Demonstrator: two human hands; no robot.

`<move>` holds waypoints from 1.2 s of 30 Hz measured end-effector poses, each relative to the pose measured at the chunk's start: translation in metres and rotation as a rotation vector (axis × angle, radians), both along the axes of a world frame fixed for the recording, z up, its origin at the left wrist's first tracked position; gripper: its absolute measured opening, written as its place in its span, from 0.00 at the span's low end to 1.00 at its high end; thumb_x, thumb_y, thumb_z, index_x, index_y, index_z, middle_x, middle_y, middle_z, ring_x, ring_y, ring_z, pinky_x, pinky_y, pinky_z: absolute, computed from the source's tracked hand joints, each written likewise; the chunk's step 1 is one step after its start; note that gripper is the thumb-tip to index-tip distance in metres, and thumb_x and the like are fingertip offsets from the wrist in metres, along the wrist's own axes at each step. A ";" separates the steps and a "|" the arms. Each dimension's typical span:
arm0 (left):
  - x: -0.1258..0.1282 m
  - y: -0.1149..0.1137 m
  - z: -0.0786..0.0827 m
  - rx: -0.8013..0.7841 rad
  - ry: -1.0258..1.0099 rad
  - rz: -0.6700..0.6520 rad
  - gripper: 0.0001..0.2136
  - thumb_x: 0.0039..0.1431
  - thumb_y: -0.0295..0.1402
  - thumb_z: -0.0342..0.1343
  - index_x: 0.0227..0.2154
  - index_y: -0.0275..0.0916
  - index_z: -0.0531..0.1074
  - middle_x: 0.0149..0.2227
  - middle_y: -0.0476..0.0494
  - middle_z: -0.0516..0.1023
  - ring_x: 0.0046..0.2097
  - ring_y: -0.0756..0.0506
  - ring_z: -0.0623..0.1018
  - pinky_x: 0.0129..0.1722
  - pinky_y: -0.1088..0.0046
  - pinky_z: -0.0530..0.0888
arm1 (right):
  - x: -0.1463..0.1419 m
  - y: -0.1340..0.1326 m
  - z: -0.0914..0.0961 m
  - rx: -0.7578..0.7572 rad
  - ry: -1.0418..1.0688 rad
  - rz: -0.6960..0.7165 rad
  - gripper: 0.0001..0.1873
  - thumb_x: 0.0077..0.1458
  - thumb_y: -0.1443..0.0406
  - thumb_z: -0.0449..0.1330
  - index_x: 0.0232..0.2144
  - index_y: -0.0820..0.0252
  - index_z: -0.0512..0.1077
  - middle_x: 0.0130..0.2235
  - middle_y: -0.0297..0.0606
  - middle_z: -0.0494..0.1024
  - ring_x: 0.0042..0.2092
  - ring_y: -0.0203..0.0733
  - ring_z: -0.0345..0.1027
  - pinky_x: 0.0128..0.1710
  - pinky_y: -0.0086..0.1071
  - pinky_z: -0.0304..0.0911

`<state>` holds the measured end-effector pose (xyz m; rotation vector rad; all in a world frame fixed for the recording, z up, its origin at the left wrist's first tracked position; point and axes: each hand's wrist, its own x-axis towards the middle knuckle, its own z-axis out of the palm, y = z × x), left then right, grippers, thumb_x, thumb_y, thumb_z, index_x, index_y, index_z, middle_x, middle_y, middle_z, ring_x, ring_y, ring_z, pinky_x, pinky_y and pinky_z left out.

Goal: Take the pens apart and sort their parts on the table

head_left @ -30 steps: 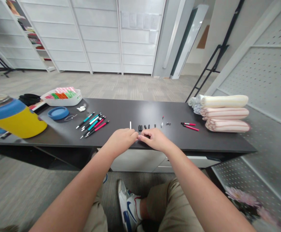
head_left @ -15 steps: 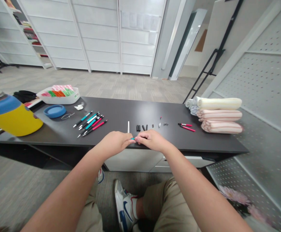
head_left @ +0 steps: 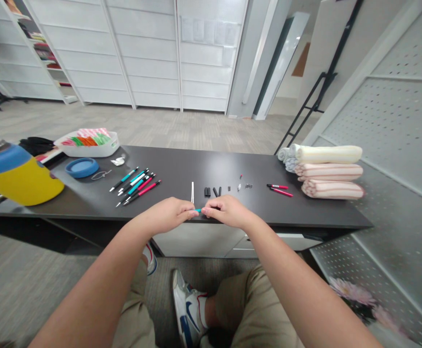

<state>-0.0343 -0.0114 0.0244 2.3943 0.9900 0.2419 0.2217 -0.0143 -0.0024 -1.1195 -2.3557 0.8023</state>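
Note:
Between my fingertips, at the front edge of the dark table, is a teal pen barrel (head_left: 198,210), mostly covered by the fingers. My left hand (head_left: 176,211) pinches its left end, and my right hand (head_left: 225,210) pinches its right end. Just behind the hands lie thin white refills (head_left: 192,191), short black grips (head_left: 207,192) and slim black pieces (head_left: 217,192). Farther right are a small clear tip (head_left: 239,187), tiny metal parts (head_left: 248,186) and two red pen barrels (head_left: 279,190). Several teal, white and red pens (head_left: 136,186) lie in a group on the left.
On the left stand a yellow and blue tumbler (head_left: 22,174), a blue lid (head_left: 82,167) and a white basket (head_left: 114,144) of colourful packets. Rolled towels (head_left: 330,171) are stacked at the table's right end. White cabinets (head_left: 149,53) line the far wall.
My left hand has shifted slightly left, and more of the teal barrel shows between the fingertips. My right hand has hardly moved.

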 end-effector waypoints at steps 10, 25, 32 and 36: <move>-0.008 0.002 0.004 -0.126 -0.004 -0.001 0.23 0.71 0.50 0.45 0.26 0.39 0.66 0.26 0.51 0.67 0.31 0.49 0.67 0.32 0.74 0.59 | -0.001 0.000 -0.001 -0.001 0.016 0.002 0.21 0.68 0.50 0.58 0.34 0.56 0.81 0.24 0.28 0.74 0.27 0.33 0.63 0.29 0.29 0.49; -0.074 0.004 0.021 -0.250 -0.384 0.406 0.22 0.69 0.55 0.46 0.33 0.41 0.68 0.24 0.54 0.60 0.25 0.50 0.61 0.24 0.76 0.59 | 0.005 0.005 -0.011 -0.016 0.269 -0.156 0.23 0.72 0.49 0.50 0.32 0.57 0.71 0.28 0.32 0.71 0.31 0.37 0.62 0.33 0.30 0.55; -0.037 0.012 -0.002 -0.129 -0.445 0.426 0.19 0.71 0.51 0.46 0.35 0.41 0.69 0.25 0.53 0.63 0.24 0.51 0.62 0.24 0.76 0.59 | 0.002 0.008 -0.022 -0.211 0.683 -0.246 0.23 0.70 0.43 0.49 0.39 0.53 0.67 0.27 0.27 0.58 0.24 0.34 0.50 0.24 0.30 0.48; -0.022 0.011 -0.008 -0.037 -0.494 0.393 0.16 0.73 0.47 0.44 0.40 0.41 0.69 0.27 0.52 0.65 0.27 0.50 0.65 0.28 0.75 0.63 | 0.004 0.007 -0.015 -0.080 0.605 -0.329 0.23 0.69 0.43 0.52 0.40 0.54 0.73 0.29 0.31 0.66 0.25 0.36 0.60 0.28 0.32 0.58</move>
